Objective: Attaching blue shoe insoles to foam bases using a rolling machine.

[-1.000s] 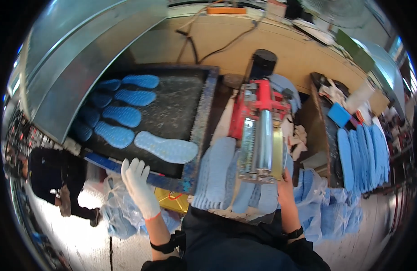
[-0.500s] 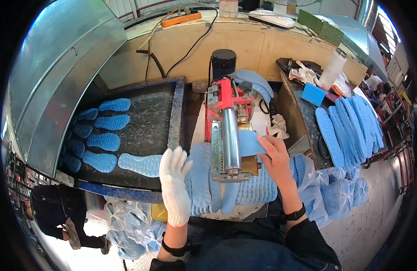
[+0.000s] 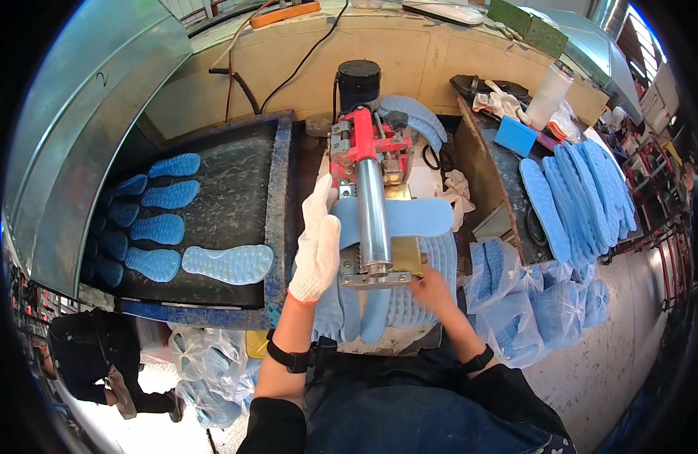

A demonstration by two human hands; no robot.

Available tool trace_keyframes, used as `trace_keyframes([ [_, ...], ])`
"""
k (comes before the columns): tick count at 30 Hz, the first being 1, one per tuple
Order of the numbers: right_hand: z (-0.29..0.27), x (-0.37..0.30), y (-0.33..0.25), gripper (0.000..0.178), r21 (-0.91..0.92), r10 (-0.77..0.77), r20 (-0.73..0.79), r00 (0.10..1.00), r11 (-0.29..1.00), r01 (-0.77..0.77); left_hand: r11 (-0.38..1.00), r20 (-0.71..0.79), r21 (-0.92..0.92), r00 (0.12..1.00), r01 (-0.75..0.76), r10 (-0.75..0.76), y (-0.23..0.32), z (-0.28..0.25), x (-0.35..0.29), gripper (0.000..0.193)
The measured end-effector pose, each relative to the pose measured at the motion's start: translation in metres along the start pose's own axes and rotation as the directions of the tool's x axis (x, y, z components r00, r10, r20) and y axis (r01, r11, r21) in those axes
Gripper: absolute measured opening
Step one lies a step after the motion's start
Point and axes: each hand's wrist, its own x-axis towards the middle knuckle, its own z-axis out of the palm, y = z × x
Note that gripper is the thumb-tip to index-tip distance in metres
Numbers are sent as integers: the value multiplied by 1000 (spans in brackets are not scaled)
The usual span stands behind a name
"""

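The blue insole [image 3: 418,219] lies crosswise beneath the metal roller [image 3: 374,219], its longer part out to the right and a shorter end out to the left. I judge it light and springy, foam or soft rubber by its look, so it should bend rather than break and may droop if held by one tip. Its upper face looks smooth, perhaps slightly slick to a cotton glove, so I'd take it by the free edges, thumb above and fingers below, well clear of the roller, without pinching a crease into it. My gloved left hand [image 3: 317,246] stands just left of the roller, fingers straight and grasping nothing; whether they touch the insole's left end I cannot tell. My bare right hand [image 3: 433,293] is blurred, just right of the roller's near end; I cannot tell whether its fingers grasp anything. Beside it, also right of the roller, sits a pile of bumpy blue soles [image 3: 443,253]. Well left of the roller, a dark tray [image 3: 281,212] holds more insoles, including a paler one [image 3: 228,264]
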Motion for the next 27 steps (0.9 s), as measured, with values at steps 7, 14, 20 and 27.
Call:
trace_keyframes([
  [7,68,-12,9,25,-256,-364,258,895,867,427,955,22,-156,967,254,-254,7,-18,-27,62],
  [14,46,0,8,22,-264,46,363,931,963,56,803,87,-377,880,463,-467,0,-27,-43,67],
  [20,46,19,48,30,-514,-391,110,914,764,389,524,130,-602,722,602,-680,8,-29,-69,62],
  [27,39,9,46,47,-661,-421,124,899,641,391,328,-69,-867,562,375,-824,33,-23,-86,53],
])
